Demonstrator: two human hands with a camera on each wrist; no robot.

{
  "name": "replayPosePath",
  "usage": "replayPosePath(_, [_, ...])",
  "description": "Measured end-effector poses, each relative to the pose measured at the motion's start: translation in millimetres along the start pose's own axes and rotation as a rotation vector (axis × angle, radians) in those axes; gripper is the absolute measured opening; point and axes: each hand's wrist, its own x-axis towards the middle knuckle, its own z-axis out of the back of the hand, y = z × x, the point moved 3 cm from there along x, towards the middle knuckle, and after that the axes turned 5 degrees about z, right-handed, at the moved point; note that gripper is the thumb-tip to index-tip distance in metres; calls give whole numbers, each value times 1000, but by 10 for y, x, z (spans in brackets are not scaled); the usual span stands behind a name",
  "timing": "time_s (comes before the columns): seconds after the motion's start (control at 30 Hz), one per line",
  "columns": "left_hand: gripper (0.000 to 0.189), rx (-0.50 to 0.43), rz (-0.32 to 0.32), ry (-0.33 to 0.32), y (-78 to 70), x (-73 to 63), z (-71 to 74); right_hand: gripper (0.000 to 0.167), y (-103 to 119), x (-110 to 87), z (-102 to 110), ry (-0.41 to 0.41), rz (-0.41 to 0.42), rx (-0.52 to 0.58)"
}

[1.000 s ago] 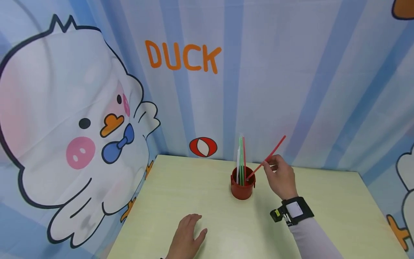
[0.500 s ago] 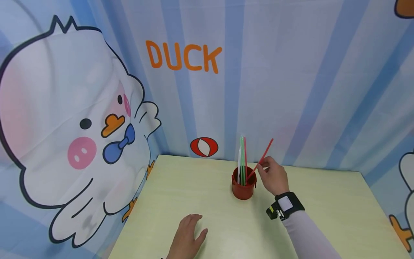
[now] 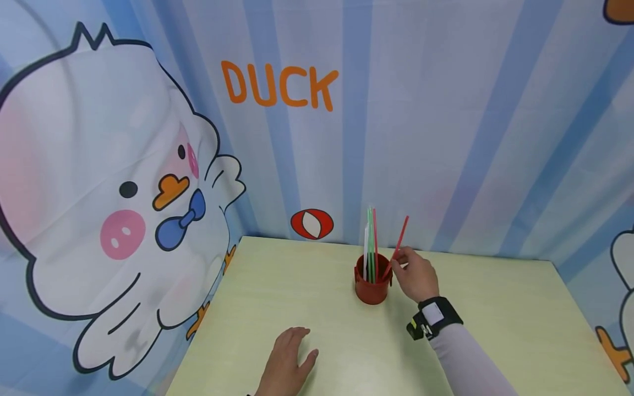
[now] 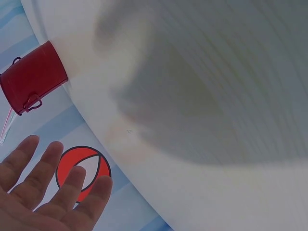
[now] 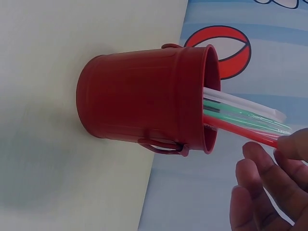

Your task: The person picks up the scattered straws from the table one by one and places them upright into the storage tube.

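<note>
A small red metal bucket [image 3: 371, 291] with side handles stands upright toward the back of the table. Several straws lean inside it: a white one [image 3: 365, 250], green ones [image 3: 371, 236] and a red one [image 3: 375, 231]. My right hand [image 3: 417, 275] pinches another red straw [image 3: 403, 231] between thumb and finger, its lower end inside the bucket. In the right wrist view this red straw [image 5: 240, 131] slants out over the rim. My left hand [image 3: 287, 363] is over the front of the table with fingers relaxed, apart from the bucket and touching no object.
The pale yellow table [image 3: 317, 297] ends at a striped blue cloth backdrop [image 3: 416, 110] printed with a cartoon duck [image 3: 89, 165]. A black strap with a small camera [image 3: 436, 316] sits on my right wrist.
My right hand has moved left, closer to the bucket, and the red straw it pinches stands steeper and deeper in the bucket. The left hand has stayed in place.
</note>
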Motion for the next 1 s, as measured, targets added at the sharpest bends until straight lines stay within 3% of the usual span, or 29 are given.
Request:
replayPosePath(0.47, [41,8,-24,4,18,-5,-10,46,-103,-88,9,115,-41,-7])
replayPosePath(0.67, [41,3,-32,14,9,-1,-1,53,-161,-129,47,106,-62,-1])
replayPosePath(1.0, [41,6,-28,10,23,6,-4,51,-175,-214,76,88,-67,33])
